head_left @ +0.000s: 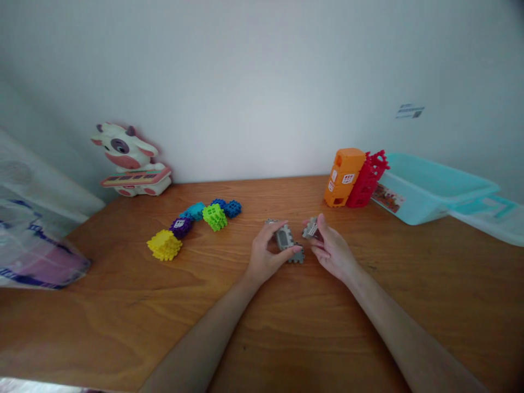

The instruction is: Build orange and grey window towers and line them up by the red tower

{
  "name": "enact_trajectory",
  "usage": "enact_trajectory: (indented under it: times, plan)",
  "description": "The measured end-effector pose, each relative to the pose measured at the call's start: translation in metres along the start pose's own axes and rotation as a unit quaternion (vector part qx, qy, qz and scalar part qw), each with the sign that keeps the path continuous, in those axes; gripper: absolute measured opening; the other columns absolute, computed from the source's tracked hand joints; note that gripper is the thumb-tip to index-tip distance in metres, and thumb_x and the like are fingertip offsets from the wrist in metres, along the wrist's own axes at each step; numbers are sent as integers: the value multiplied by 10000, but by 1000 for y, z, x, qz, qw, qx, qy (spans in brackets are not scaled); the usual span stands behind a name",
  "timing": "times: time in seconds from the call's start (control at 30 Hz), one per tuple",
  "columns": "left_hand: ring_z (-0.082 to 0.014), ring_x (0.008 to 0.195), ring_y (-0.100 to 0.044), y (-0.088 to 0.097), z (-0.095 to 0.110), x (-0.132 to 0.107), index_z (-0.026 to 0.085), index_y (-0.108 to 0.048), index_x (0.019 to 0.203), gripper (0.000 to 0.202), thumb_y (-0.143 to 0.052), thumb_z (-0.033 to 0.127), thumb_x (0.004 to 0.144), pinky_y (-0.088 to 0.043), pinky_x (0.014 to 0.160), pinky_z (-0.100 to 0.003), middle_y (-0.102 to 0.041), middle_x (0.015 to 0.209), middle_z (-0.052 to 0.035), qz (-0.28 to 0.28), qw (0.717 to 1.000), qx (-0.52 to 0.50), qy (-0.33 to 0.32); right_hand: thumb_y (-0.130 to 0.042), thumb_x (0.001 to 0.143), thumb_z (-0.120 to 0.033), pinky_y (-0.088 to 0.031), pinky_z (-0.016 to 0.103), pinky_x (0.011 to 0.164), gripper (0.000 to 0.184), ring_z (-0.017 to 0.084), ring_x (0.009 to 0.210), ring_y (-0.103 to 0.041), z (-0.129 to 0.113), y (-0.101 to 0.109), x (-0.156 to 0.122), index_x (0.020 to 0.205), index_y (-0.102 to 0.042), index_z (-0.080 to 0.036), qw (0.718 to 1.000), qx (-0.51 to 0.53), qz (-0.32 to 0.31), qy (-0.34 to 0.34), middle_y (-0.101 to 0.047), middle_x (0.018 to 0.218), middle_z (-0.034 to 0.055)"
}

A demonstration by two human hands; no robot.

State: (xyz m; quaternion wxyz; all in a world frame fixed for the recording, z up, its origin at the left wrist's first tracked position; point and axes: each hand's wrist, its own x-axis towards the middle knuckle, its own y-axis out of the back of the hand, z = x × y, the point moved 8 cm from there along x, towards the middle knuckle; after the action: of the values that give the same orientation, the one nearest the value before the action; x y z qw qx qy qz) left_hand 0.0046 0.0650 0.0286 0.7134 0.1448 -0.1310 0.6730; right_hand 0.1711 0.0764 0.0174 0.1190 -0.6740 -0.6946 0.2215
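L hand (265,257) gripping grey block (285,238), R hand (332,254) pinching grey piece (311,228); teal tub (421,188) beyond

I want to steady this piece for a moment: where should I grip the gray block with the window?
Grip the gray block with the window by its toothed lower edge, coming from the near right: the left hand wraps its left side, while those teeth stand free and offer a hold.

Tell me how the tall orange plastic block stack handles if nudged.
The tall orange plastic block stack looks hollow, so probably light. Being narrow, it could tip if pushed, perhaps taking the red lattice block stack seemingly touching it.
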Motion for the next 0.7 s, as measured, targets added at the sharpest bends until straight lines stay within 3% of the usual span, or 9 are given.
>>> enact_trajectory:
  times: [0.2,0.47,0.7]
  plan:
    - [-280,1082,-600,-1,15,-2,267,-714,1141,536,-887,330,638,-420,1042,-431,-685,1144,-96,-18,998,35,-44,-843,651,-569,-177,189,374,478,50,436,-255,10,-7,0,623,-545,-197,998,-10,-48,-29,-415,519,-76]
    - [-276,1048,-570,-3,17,-6,267,-642,1256,529,-784,416,769,-440,966,-392,-643,1126,-107,-31,988,102,-110,-866,659,-498,-231,180,410,392,43,453,-321,27,-21,-8,751,-644,-189,992,-12,-103,-72,-471,556,-71]
    - [-235,932,-560,-5,19,-5,269,-631,1324,706,-743,619,721,-481,877,-357,-612,1014,-80,-52,980,137,-136,-868,681,-470,-253,171,414,365,38,462,-358,32,-24,-8,803,-674,-185,990,10,-126,-69,-516,589,-57]
